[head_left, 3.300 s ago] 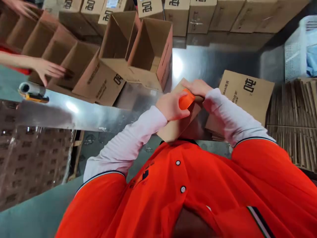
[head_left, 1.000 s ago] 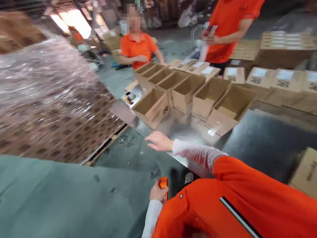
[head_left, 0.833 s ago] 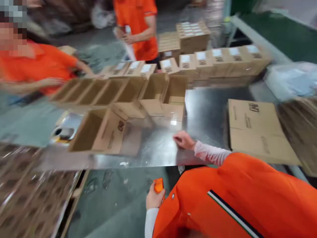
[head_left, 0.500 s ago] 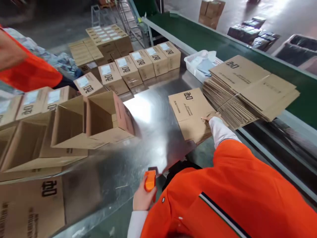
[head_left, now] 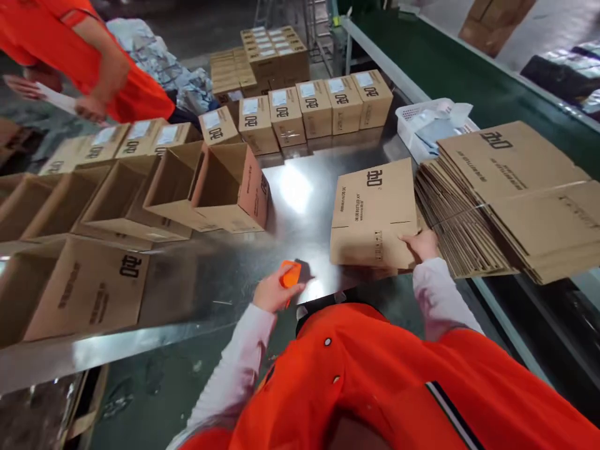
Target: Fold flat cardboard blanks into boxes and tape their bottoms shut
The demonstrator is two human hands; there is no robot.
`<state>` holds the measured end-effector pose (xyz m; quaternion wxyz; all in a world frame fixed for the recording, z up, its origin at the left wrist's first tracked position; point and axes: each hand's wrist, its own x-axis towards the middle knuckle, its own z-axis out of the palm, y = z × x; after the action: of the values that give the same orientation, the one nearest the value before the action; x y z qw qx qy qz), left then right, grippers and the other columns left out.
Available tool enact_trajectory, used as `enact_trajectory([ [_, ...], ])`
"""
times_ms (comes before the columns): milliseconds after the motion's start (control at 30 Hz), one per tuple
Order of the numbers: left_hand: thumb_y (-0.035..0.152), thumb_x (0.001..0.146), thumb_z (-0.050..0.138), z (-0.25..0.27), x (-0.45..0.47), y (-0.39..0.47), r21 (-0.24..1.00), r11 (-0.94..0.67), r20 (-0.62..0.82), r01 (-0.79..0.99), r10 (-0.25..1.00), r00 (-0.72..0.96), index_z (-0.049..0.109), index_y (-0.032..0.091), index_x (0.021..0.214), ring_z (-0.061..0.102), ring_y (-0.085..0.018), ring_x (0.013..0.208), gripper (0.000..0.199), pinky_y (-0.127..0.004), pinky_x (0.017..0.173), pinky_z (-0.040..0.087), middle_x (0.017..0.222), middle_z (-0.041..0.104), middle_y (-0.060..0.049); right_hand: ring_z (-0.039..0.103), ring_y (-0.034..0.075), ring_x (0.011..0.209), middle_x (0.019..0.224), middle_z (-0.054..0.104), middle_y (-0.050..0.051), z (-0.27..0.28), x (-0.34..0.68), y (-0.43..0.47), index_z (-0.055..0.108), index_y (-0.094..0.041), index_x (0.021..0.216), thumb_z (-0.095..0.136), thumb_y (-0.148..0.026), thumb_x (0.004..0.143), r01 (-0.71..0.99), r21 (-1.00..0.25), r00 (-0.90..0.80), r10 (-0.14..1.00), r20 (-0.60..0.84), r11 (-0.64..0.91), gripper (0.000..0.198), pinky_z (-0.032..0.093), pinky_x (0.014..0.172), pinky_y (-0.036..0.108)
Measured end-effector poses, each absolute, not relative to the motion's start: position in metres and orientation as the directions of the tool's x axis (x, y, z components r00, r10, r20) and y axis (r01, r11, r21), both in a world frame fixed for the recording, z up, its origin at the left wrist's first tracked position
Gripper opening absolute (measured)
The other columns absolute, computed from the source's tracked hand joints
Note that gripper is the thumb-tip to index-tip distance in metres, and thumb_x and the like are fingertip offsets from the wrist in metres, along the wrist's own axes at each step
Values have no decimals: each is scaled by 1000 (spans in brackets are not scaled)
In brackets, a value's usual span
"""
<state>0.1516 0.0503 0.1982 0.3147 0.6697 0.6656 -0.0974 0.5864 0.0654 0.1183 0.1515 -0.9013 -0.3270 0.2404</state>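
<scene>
My left hand [head_left: 276, 289], near the front edge of the metal table [head_left: 300, 250], is closed around what looks like an orange tape dispenser [head_left: 291, 274] with a dark end. My right hand [head_left: 422, 245] grips the lower right edge of a flattened cardboard box [head_left: 372, 209], thumb on its printed face. More cardboard shows beneath that box's lower and right edges. Right beside my right hand is a strapped stack of flattened boxes [head_left: 469, 219]. To the left of the dispenser, an opened box [head_left: 229, 187] stands with its mouth up.
More open boxes [head_left: 126, 194] line the table's left side. Closed boxes with white labels [head_left: 314, 106] stand at the back. A white basket [head_left: 412, 134] holds packets by the green conveyor [head_left: 450, 56]. A co-worker [head_left: 103, 62] holds a white sheet at the far left.
The view has swung left. The flattened box has turned and tilted up towards me in my right hand. My left hand, still holding the orange dispenser, has moved in over the table edge.
</scene>
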Motion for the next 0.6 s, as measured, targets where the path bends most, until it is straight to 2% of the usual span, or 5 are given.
enact_trajectory([
  [100,62,100,57,232,165,98,407,-25,-401,913,893,203,75,26,137,74,-28,117,55,-33,98,54,129,78,-9,71,28,98,102,75,12,160,528,67,76,-14,102,78,-25,83,728,-582,230,929,-291,-363,22,58,95,39],
  [167,71,102,44,252,179,129,397,-102,-327,912,913,245,79,21,125,74,-29,114,66,-34,97,54,122,79,-12,69,30,103,101,74,13,189,468,64,76,-15,93,74,-30,87,792,-610,-164,968,-191,14,15,57,99,42],
  [333,72,93,55,287,186,164,148,-259,-365,954,883,296,79,17,122,73,-31,116,66,-33,94,55,125,77,-14,68,35,114,128,70,22,252,327,50,74,-8,117,84,-34,80,728,-493,-662,675,-325,477,46,57,95,42],
  [467,45,92,55,305,131,157,-76,-331,-392,941,877,277,81,20,116,72,-33,115,44,-35,88,55,119,78,-14,70,22,96,106,76,13,283,274,78,75,-2,111,68,-6,84,594,-546,-797,344,-496,591,28,50,79,25],
  [600,44,88,56,304,60,151,-97,-222,-451,970,879,156,81,21,111,74,-32,106,41,-34,80,53,112,80,-12,65,17,70,71,69,4,289,228,119,77,-7,82,71,-1,76,555,-536,-782,179,-597,636,10,47,68,25],
])
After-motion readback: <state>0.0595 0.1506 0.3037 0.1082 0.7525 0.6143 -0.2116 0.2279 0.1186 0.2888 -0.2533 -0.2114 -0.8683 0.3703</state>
